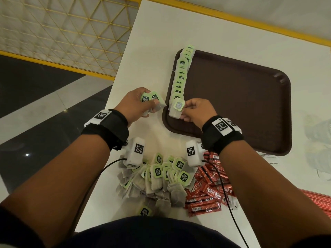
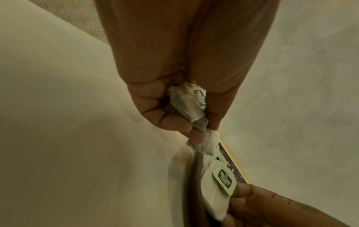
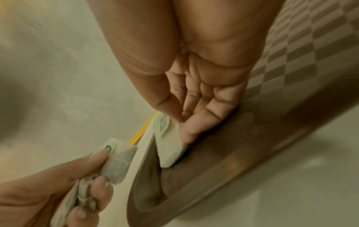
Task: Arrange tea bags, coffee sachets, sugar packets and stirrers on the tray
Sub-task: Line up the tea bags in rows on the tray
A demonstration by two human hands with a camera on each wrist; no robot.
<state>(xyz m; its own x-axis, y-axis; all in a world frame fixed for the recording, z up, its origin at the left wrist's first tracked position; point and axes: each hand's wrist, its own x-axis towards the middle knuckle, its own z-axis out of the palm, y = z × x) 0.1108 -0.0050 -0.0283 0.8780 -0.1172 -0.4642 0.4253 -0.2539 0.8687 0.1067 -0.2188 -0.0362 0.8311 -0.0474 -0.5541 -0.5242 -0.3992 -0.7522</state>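
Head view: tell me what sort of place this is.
Probably a café or hotel refreshment counter: a brown plastic serving tray on a white table, heaps of green-tagged tea bags and red Nescafé sachets.

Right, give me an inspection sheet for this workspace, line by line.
Surface: white table, yellow trim along its far edge.
Job's things: brown tray holds one overlapping row of tea bags along its left edge; loose tea bags and red coffee sachets heaped on the table near the person; red-striped sticks at the right edge, probably stirrers; sugar packets not made out.
Clutter: nothing seen.
Hands: left hand grips several tea bags beside the tray; right hand pinches one tea bag at the row's near end.
Cables: black leads run from both wrist units.
Surroundings: yellow mesh partition, dark floor.
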